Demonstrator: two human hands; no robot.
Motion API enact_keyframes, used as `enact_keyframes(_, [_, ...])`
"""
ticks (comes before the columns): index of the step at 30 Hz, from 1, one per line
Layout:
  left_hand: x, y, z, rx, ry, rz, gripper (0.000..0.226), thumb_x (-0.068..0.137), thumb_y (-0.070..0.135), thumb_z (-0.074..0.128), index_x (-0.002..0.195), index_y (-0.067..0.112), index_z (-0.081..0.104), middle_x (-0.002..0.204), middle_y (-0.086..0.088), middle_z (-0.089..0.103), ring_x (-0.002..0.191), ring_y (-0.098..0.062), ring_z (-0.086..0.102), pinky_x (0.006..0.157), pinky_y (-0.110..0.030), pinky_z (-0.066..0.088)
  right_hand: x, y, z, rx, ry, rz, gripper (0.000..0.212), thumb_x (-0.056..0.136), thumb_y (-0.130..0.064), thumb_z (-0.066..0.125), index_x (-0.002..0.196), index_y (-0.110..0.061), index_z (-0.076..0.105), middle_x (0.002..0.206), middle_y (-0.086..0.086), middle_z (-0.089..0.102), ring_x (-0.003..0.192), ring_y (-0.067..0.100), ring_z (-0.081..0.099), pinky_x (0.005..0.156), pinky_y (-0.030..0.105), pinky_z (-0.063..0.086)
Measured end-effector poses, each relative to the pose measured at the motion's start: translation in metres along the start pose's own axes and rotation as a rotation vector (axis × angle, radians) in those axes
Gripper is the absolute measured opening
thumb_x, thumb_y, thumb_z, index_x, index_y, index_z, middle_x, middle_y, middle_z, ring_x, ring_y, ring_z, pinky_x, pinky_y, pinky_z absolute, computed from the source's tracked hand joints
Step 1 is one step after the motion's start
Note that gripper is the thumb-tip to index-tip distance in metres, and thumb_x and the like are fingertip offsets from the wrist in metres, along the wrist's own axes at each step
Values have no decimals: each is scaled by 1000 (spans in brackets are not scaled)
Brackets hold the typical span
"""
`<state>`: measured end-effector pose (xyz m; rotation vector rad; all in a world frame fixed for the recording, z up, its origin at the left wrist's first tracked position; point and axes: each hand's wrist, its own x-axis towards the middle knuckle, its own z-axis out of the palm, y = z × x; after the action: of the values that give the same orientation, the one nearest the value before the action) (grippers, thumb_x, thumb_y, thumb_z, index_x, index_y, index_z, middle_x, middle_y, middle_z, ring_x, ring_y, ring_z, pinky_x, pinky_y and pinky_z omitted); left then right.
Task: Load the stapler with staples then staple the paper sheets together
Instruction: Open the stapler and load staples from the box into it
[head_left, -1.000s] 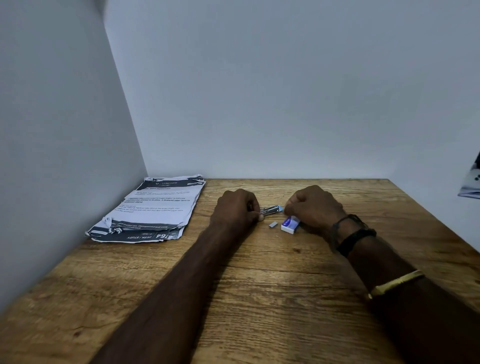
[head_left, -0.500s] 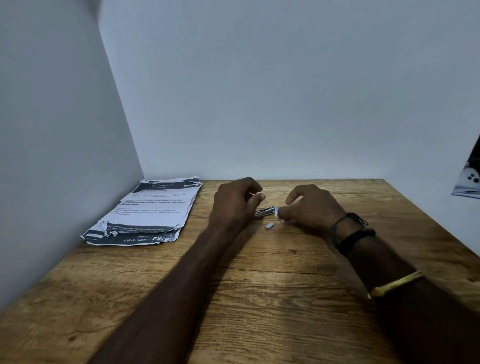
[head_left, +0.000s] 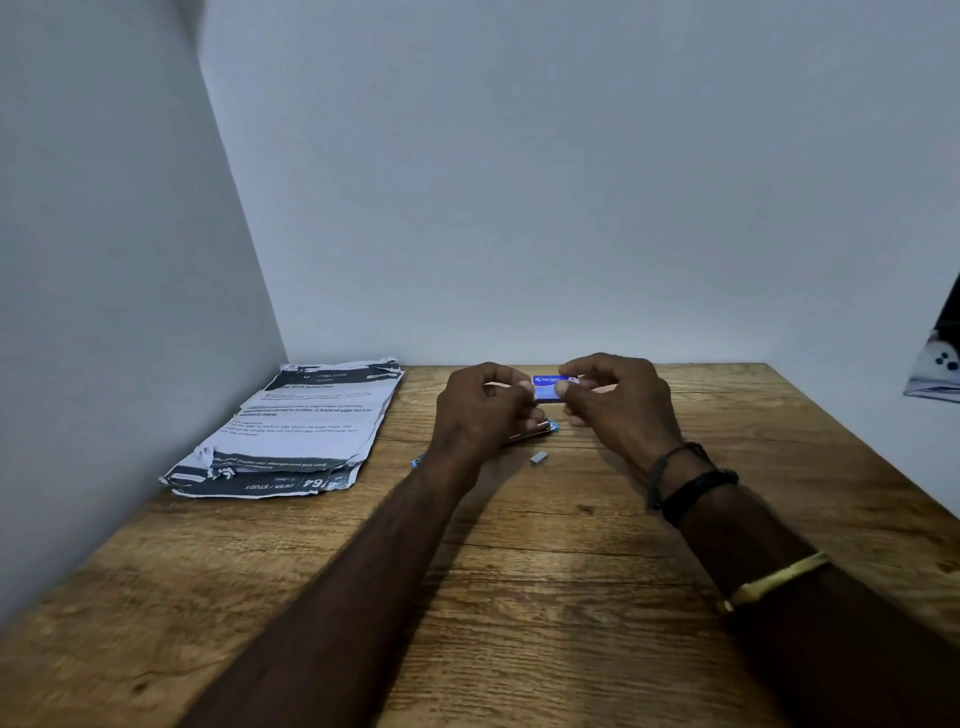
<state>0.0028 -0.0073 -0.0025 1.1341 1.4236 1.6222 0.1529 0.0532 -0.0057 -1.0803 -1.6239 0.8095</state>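
A small blue staple box (head_left: 546, 388) is lifted above the wooden table (head_left: 519, 571), pinched between the fingers of my left hand (head_left: 483, 410) and my right hand (head_left: 618, 400). Under my left hand lies the stapler (head_left: 540, 429), only its metal and light-blue front end showing. A short grey strip of staples (head_left: 539, 457) lies loose on the table just in front of it. The stack of printed paper sheets (head_left: 296, 431) rests at the far left, against the wall.
White walls close the table at the left and back. A dark-and-white object (head_left: 940, 364) pokes in at the right edge. A small blue scrap (head_left: 417, 460) lies beside my left wrist.
My right hand picked the staple box up from the table and raised it. My left hand let go of the stapler and came up to hold the box too.
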Motion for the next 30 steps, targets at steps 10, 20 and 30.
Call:
enact_keyframes(10, [4,-1,-4,-183,123,-29,25,73,0,85,83,4,62,88,-29,73,79,-39,75,80,-43,62,2,4,7,303,-138,-13,27,86,7,71,108,-7,76,102,15,71,78,26,79,77,36,64])
enact_keyframes(20, [16,-4,-13,-261,95,-125,12,81,-4,77,86,-10,67,77,-21,71,63,-23,73,68,-26,64,6,11,4,411,-164,33,29,82,7,76,107,-6,75,107,20,69,90,34,77,83,42,63])
enact_keyframes(30, [18,-5,-14,-151,81,-188,22,92,6,67,103,-13,68,75,-17,71,59,-19,68,56,-23,60,7,11,3,496,-230,125,14,90,3,69,96,-6,77,96,17,76,90,29,78,76,34,64])
